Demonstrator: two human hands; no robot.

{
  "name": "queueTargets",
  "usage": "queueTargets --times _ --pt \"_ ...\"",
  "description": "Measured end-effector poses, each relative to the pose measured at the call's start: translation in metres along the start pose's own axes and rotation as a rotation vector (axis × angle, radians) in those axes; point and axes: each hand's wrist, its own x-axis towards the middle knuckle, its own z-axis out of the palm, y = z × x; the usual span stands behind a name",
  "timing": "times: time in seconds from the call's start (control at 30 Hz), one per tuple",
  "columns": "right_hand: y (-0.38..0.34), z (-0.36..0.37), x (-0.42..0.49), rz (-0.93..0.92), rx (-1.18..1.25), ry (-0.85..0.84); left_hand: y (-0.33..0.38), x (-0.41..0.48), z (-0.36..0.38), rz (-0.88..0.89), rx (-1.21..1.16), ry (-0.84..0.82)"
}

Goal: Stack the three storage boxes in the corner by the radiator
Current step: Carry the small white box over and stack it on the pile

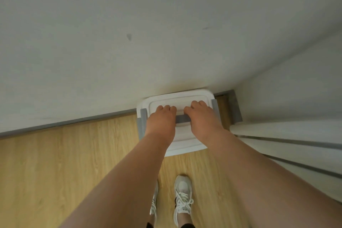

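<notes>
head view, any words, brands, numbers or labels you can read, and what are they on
Right shoe: small dark letters on the tongue tab, too small and blurred to read with confidence.
White box lid: no text visible.
Wall and floor: no text or signs.

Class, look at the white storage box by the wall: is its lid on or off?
On. The white lid covers the storage box, and both hands rest flat on it.
</notes>
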Motion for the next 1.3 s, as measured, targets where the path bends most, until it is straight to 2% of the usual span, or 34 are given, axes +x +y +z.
queueTargets --times 0.23,0.57,0.9,1.3 --pt "0.001 0.004 0.0 -0.002 -0.019 0.065 0.002 -0.002 0.006 -0.011 -0.009 0.079" --pt "0.001 0.017 -0.004 0.022 0.006 0.116 0.0 -0.01 0.017 -0.026 -0.033 0.097" --pt "0.004 0.019 -0.013 0.028 -0.009 0.086 -0.004 -0.019 0.025 0.0 -0.035 0.12" --pt "-0.007 0.0 -0.047 0.059 -0.037 0.033 -0.002 -0.057 0.008 -0.041 -0.05 0.037"
